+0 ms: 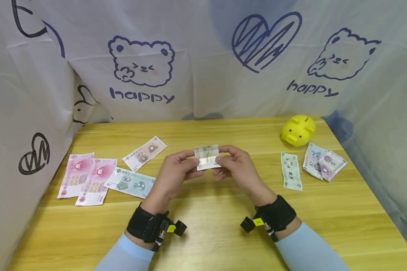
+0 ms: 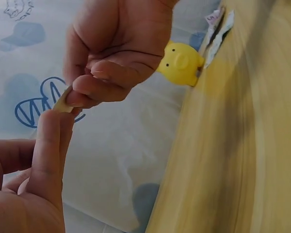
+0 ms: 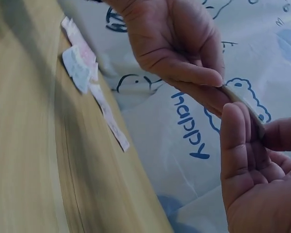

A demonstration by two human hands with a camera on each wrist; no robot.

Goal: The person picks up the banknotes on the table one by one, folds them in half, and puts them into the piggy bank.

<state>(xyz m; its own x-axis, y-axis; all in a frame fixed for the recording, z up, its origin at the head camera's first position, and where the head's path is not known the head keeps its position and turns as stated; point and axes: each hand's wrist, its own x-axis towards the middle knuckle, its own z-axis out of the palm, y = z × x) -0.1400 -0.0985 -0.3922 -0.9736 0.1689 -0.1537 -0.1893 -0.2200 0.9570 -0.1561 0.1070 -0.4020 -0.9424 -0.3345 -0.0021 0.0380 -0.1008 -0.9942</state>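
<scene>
Above the middle of the table, a small pale banknote (image 1: 206, 153), apparently folded, is held up between both hands. My left hand (image 1: 177, 168) pinches its left edge between thumb and fingers. At the opposite edge my right hand (image 1: 239, 168) pinches it too, thumb on the near face. Seen from the left wrist, the banknote (image 2: 64, 99) shows only as a narrow edge between the fingertips. From the right wrist, the same banknote (image 3: 245, 104) appears edge-on, a slim strip. Its far face is hidden.
Left on the wooden table (image 1: 210, 241) lie two pink notes (image 1: 100, 177), a green note (image 1: 130, 183) and a brownish note (image 1: 145, 152). At right are a pale green note (image 1: 291, 171), overlapping notes (image 1: 325, 162) and a yellow piggy bank (image 1: 297, 130). A drawn-on white curtain (image 1: 207, 75) hangs behind.
</scene>
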